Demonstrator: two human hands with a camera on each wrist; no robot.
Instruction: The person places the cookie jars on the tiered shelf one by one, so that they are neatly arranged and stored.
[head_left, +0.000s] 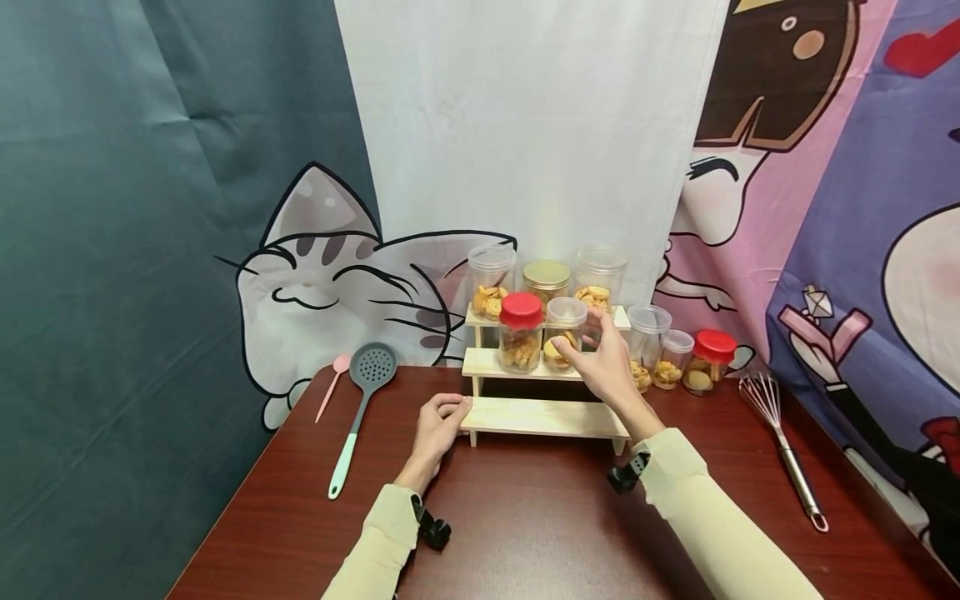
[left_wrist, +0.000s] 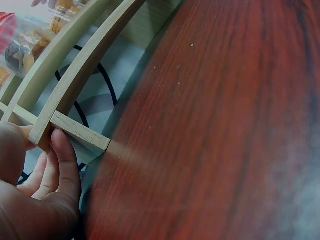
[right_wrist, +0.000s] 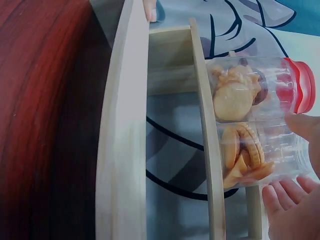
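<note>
A three-tier wooden stand (head_left: 551, 417) rests on the table. My left hand (head_left: 440, 427) pinches the left end of its lowest shelf (left_wrist: 75, 75), thumb above and fingers below. On the middle shelf, a clear-lidded jar of biscuits (head_left: 562, 337) stands right of a red-lidded jar (head_left: 520, 342). Around the clear-lidded jar is my right hand (head_left: 606, 362), its thumb in front and its fingers spread along the right side. Both jars show in the right wrist view, where the right fingers (right_wrist: 287, 195) look loose beside the jar; whether they touch it is unclear.
On the top shelf are two clear-lidded jars and a gold-lidded jar (head_left: 546, 279). Several jars, one a red-lidded jar (head_left: 708, 358), stand right of the stand. A whisk (head_left: 783, 450) lies far right; a grey skimmer (head_left: 363, 400) and a small pink spoon (head_left: 335, 379) lie left.
</note>
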